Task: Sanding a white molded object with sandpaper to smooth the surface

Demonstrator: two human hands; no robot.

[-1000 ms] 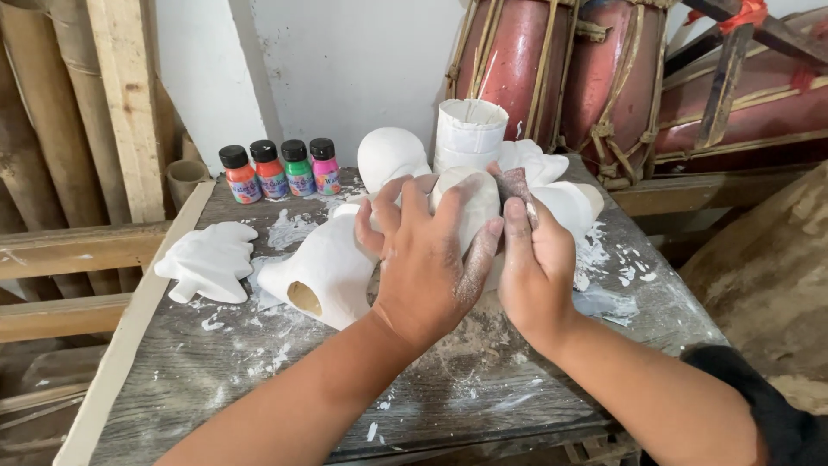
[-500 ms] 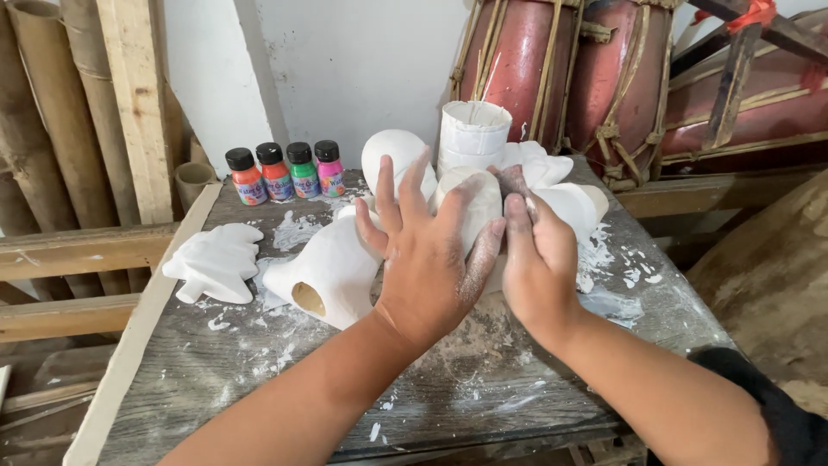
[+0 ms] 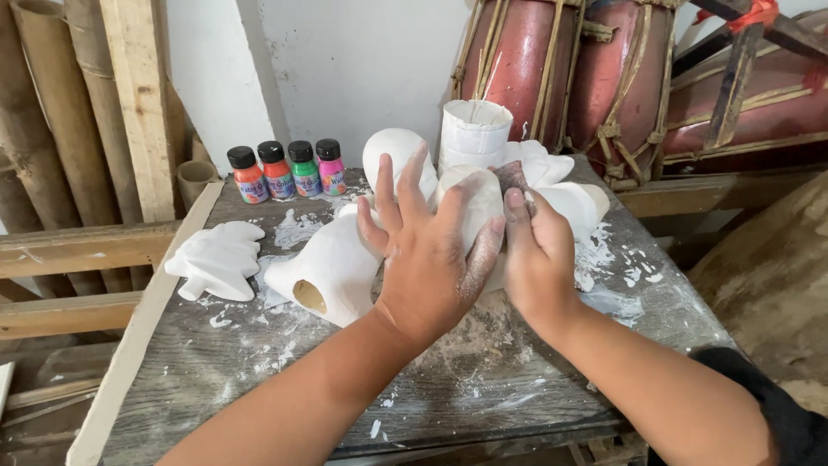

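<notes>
Head view. Your left hand (image 3: 429, 259) lies fingers spread over a rounded white plaster figure (image 3: 473, 200) at table centre; your right hand (image 3: 536, 250) presses a small piece of brown sandpaper (image 3: 513, 177) on it at its 2 o'clock side, fingers closed together.

Containers: four small paint bottles (image 3: 288, 170) with black caps at 11 o'clock, in a row, holding orange, red-orange, green and pink paint, each with a label in its own colour. A white cylindrical cast (image 3: 473, 132), open at the top, stands at 12 o'clock; its inside is not visible.

Other casts: a hollow white figure (image 3: 329, 267) lying on its side at 9 o'clock of your left hand, opening toward you; a flat white cast (image 3: 217, 259) further out at 9 o'clock.

Surface: a grey wooden table (image 3: 483, 388), dusted with white powder and chips.

Room: white wall, bamboo poles (image 3: 34, 129) at 10 o'clock, red drums (image 3: 569, 78) at 1 o'clock.
</notes>
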